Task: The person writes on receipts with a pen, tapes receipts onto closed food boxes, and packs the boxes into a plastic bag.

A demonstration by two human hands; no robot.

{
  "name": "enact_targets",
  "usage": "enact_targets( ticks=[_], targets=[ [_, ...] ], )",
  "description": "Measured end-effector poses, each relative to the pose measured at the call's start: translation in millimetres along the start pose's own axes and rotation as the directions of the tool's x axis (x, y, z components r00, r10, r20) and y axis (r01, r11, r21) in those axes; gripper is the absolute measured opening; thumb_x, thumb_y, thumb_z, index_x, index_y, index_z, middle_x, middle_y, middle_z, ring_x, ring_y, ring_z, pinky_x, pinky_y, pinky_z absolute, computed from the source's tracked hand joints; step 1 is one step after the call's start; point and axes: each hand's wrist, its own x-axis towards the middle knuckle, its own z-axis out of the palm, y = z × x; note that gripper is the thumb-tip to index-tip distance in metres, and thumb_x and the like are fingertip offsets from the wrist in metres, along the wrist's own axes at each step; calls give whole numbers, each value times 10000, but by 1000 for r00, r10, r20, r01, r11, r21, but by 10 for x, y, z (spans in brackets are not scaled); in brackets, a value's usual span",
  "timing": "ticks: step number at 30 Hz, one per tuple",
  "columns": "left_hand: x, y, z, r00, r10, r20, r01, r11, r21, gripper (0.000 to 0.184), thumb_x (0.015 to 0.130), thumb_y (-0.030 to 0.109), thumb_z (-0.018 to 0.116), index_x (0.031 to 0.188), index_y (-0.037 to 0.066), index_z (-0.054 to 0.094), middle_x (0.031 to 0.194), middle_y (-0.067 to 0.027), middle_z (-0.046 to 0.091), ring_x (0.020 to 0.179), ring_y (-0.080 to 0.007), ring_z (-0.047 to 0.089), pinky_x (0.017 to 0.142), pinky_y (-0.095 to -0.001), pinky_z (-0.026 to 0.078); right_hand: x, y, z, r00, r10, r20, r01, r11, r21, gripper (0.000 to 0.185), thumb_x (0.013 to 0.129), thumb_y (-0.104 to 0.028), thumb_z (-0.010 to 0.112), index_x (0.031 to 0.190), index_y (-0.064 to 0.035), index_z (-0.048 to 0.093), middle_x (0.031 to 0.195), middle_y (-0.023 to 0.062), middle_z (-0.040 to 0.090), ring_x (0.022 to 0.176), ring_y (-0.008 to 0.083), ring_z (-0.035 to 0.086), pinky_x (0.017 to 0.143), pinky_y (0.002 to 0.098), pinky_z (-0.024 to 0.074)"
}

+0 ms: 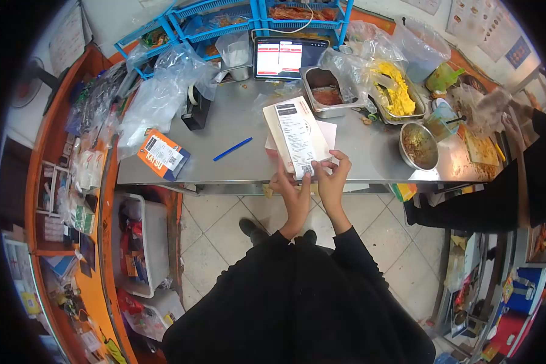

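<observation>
A long printed receipt [295,134] lies lengthwise over a cream paper packet [316,142] near the front edge of the steel table. At its lower end, by the square code, my left hand [293,195] pinches the receipt with the thumb on top. Close beside it, my right hand [332,181] has its thumb and fingers closed on the same lower end. A pinkish sheet [328,131] shows under the packet. To the left are a blue pen [233,149] and an orange box marked KATSU [162,155] with a label on it.
Behind are a tablet [285,59], a black tape dispenser [196,109] and blue shelf baskets [215,25]. Metal trays of yellow food [397,91] and reddish food [327,96], plus a steel bowl [418,147], stand right. Another person's dark sleeve [537,145] reaches in there.
</observation>
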Motion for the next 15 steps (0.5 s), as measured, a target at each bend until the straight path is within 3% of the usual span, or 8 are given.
enact_targets(
  ticks=[1,2,4,7,9,13,14,15],
  targets=[
    [-13,37,22,984,-180,-1,165,901,-402,631,725,51,560,1229,76,182,1026,-128,251,915,-191,393,780,-289,341,4,20,-25,999,-15,38,16,1000,-19,415,654,15,605,1005,-62,397,970,74,294,725,111,440,606,222,443],
    [-16,59,24,983,-181,-9,163,904,-396,631,725,51,560,1229,76,182,1026,-128,251,915,-191,393,780,-289,341,22,43,-44,999,-11,46,12,1000,-14,415,654,15,605,1005,-62,397,970,74,294,725,111,440,606,222,443],
    [-17,111,16,910,-414,-28,346,794,-500,655,733,38,557,1215,75,116,964,-109,340,851,-136,451,740,-244,371,64,83,-77,996,-37,84,40,999,-36,411,641,31,616,979,-64,404,974,52,312,721,110,448,564,190,440],
    [-1,143,13,906,-423,-3,341,733,-588,607,728,10,551,1194,77,167,901,-93,429,814,-121,456,728,-237,371,87,75,-115,982,-75,172,93,990,-104,366,639,39,614,940,-53,426,970,52,322,719,101,449,549,176,442],
    [-31,6,-38,917,-399,16,346,774,-530,625,735,23,546,1205,102,142,911,-83,433,817,-120,440,729,-244,371,53,12,-90,992,-56,114,68,992,-102,311,636,26,611,894,-44,453,920,53,371,713,126,455,568,216,433],
    [-47,-128,-87,969,-248,22,226,842,-489,613,747,30,517,1213,134,132,973,-73,441,855,-148,439,702,-259,395,35,-3,-288,817,-533,220,576,749,-327,202,613,-2,577,793,-49,498,768,80,476,709,217,463,645,297,389],
    [-25,-235,-106,948,-318,-17,270,832,-485,595,752,22,500,1211,108,132,1022,-95,437,895,-165,448,733,-289,401,-33,79,-281,888,-414,200,448,877,-174,170,623,4,545,784,-39,511,762,97,487,713,235,465,659,303,390],
    [-14,-105,-131,951,-305,41,299,882,-364,561,764,31,485,1208,73,144,1068,-131,418,914,-198,465,754,-324,417,-67,44,-265,834,-526,166,550,816,-177,146,634,6,528,777,-27,525,768,104,494,714,245,466,654,310,389]
  ],
)
